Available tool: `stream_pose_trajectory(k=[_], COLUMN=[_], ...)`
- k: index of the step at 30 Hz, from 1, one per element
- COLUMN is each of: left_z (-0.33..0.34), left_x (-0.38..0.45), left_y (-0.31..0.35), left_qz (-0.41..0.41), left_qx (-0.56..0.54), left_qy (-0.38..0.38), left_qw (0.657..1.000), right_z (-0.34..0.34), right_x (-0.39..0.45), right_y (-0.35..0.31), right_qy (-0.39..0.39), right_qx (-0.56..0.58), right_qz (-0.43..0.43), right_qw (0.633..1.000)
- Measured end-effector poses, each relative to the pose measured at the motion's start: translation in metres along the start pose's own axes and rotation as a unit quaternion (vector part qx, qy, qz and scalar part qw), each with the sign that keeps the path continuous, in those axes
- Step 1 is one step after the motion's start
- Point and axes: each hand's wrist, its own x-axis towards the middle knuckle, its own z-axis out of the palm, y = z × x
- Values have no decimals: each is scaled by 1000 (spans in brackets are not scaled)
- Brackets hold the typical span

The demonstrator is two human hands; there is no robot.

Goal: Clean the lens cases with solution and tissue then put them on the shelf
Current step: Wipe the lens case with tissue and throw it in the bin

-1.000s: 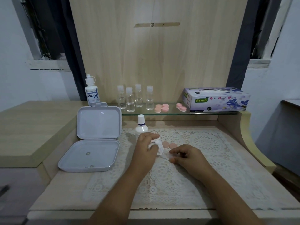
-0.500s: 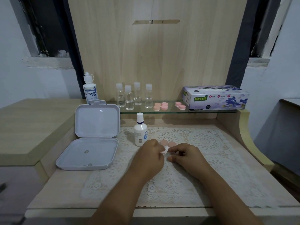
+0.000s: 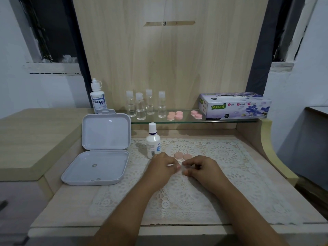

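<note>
Both hands meet over the mat: left hand [image 3: 164, 166] and right hand [image 3: 200, 167], each grip pinching something small, likely tissue, for wiping. Just behind lies a pink case [image 3: 182, 155]; beyond, cleaned cases [image 3: 174, 115] rest on the shelf [image 3: 230, 121].

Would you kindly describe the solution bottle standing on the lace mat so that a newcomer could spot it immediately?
Start at the open grey plastic box on the left of the desk, then look just right of its lid. There the white solution bottle stands upright at the back edge of the lace mat, beyond the left hand. Unlike the bottles on the glass shelf, it stands alone below.
</note>
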Motion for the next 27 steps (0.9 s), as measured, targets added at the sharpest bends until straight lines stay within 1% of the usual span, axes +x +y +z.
stream_pose_trajectory(k=[1, 3, 4, 5, 6, 7, 10, 13, 17, 20, 22, 27], left_z=[0, -3, -6, -8, -8, -7, 0, 4, 2, 4, 7, 15], left_x=[0, -1, -1, -3, -5, -7, -10, -10, -17, -17, -16, -17], left_y=[1, 3, 3, 4, 4, 4, 5, 2, 5, 4, 1, 6], left_qz=[-18, -48, -50, -43, -28, -4, 74, 120, 154, 196, 199, 189], left_qx=[-39, -114, -127, -127, -116, -94, 36, 131, 168, 249, 295, 366], left_qy=[18, 90, 125, 142, 139, 123, 77, 81, 103, 87, 81, 93], left_qw=[999, 988, 983, 981, 983, 988, 994, 981, 968, 944, 931, 907], right_z=[0, -1, -1, -1, -1, -1, -1, -1, -2, -2, -1, -2], right_x=[0, 1, 1, 2, 2, 1, 1, 1, 0, 0, 0, -1], right_y=[0, 1, 1, 1, 0, 0, 0, 0, -1, -2, -2, -1], right_qy=[-2, -4, -4, -5, -5, -5, -4, -4, -3, 1, 1, 0], right_qx=[1, 3, 0, -3, -5, -5, 0, 3, 3, 5, 1, -10], right_qz=[2, 5, 6, 6, 6, 5, 2, 3, 5, 4, 2, -8], right_qw=[1000, 1000, 1000, 1000, 1000, 1000, 1000, 1000, 1000, 1000, 1000, 1000])
